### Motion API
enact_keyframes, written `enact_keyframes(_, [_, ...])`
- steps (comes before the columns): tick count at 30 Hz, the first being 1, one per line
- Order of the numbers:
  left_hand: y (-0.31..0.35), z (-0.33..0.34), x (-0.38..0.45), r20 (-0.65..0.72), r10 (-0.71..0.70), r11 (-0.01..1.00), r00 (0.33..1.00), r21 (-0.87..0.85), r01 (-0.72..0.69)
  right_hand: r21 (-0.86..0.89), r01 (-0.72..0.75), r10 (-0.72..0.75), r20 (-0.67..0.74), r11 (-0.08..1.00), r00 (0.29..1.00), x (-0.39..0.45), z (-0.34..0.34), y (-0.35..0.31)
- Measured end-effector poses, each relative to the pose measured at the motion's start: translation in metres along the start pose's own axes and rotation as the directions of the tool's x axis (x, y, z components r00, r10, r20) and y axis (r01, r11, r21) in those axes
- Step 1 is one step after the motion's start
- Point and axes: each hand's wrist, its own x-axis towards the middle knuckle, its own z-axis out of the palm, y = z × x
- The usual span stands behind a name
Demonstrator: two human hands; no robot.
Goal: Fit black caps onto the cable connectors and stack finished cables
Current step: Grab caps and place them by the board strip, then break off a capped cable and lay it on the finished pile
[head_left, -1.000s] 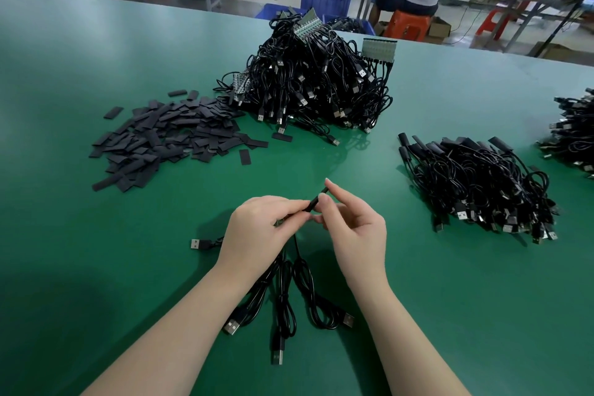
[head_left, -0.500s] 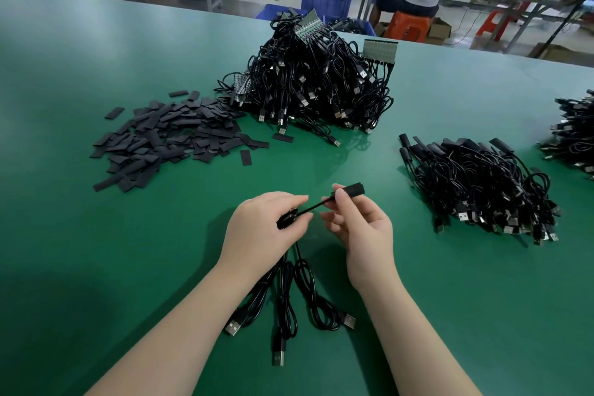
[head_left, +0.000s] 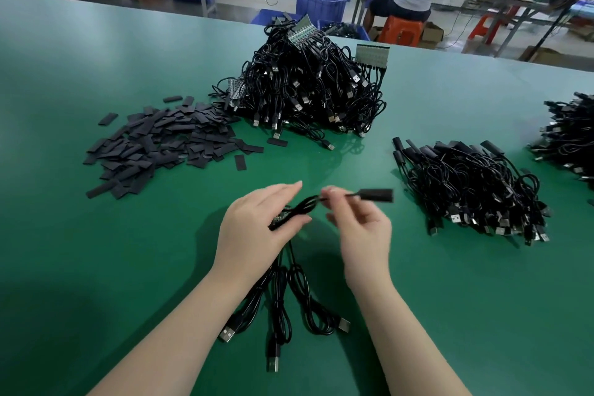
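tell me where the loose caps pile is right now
In the head view the caps pile lies on the green table at left, beyond the left hand, touching the big cable heap on its left.

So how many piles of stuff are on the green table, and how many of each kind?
Cable piles: 3 (big tangled heap, finished stack, one at the right edge)
Black cap piles: 1
Total: 4 piles
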Motion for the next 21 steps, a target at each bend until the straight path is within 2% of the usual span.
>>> enact_keyframes(2, [-0.002, -0.001, 0.001, -0.026, -0.006, 1.0, 1.0, -0.013, 0.006, 0.115, 0.082, -0.066, -0.134, 0.99, 0.989, 0.015, -0.011, -0.019])
enact_keyframes(4, [-0.004, 0.0, 0.002, -0.035, -0.018, 1.0, 0.999, -0.015, 0.018, 0.112, 0.207, -0.175, -0.242, 0.972, 0.954, 0.036, -0.031, -0.044])
enact_keyframes(6, [-0.006, 0.001, 0.002, -0.035, -0.026, 1.0, 0.999, -0.009, 0.025, -0.042, 0.266, -0.265, -0.318, 0.963, 0.91, 0.06, -0.053, -0.068])
enact_keyframes(8, [-0.006, 0.002, 0.002, -0.025, -0.033, 0.999, 0.999, -0.007, 0.033, -0.341, 0.232, -0.346, -0.325, 0.911, 0.88, 0.091, -0.078, -0.084])
enact_keyframes(10, [-0.005, 0.004, 0.001, -0.015, -0.028, 1.0, 1.0, -0.007, 0.028, -0.658, 0.152, -0.407, -0.254, 0.737, 0.877, 0.127, -0.103, -0.092])
enact_keyframes(12, [-0.004, 0.005, 0.001, 0.001, -0.019, 1.0, 1.0, -0.007, 0.019, -0.867, 0.085, -0.364, -0.115, 0.492, 0.924, 0.157, -0.122, -0.09])
enact_keyframes(14, [-0.004, 0.005, 0.001, 0.014, -0.019, 1.0, 1.0, -0.009, 0.019, -0.994, 0.001, -0.205, -0.021, 0.108, 0.979, 0.173, -0.132, -0.079])
enact_keyframes(15, [-0.004, 0.005, 0.001, 0.018, -0.021, 1.0, 1.0, -0.008, 0.021, -0.995, -0.021, -0.122, -0.008, -0.102, 0.993, 0.175, -0.136, -0.072])
enact_keyframes(16, [-0.005, 0.004, 0.001, 0.02, -0.025, 1.0, 0.999, -0.005, 0.025, -0.964, -0.008, -0.041, 0.003, -0.266, 0.999, 0.175, -0.139, -0.064])
enact_keyframes(17, [-0.006, 0.004, 0.001, 0.019, -0.028, 1.0, 0.999, -0.003, 0.029, -0.936, 0.013, 0.031, 0.002, -0.351, 1.0, 0.174, -0.142, -0.056])
enact_keyframes(19, [-0.007, 0.004, 0.002, 0.016, -0.042, 0.999, 0.999, -0.008, 0.042, -0.92, 0.015, 0.083, -0.019, -0.391, 0.996, 0.171, -0.147, -0.04])
enact_keyframes(21, [-0.009, 0.003, 0.003, 0.012, -0.07, 0.998, 0.997, -0.008, 0.07, -0.9, -0.02, 0.068, -0.054, -0.435, 0.996, 0.17, -0.145, -0.034])
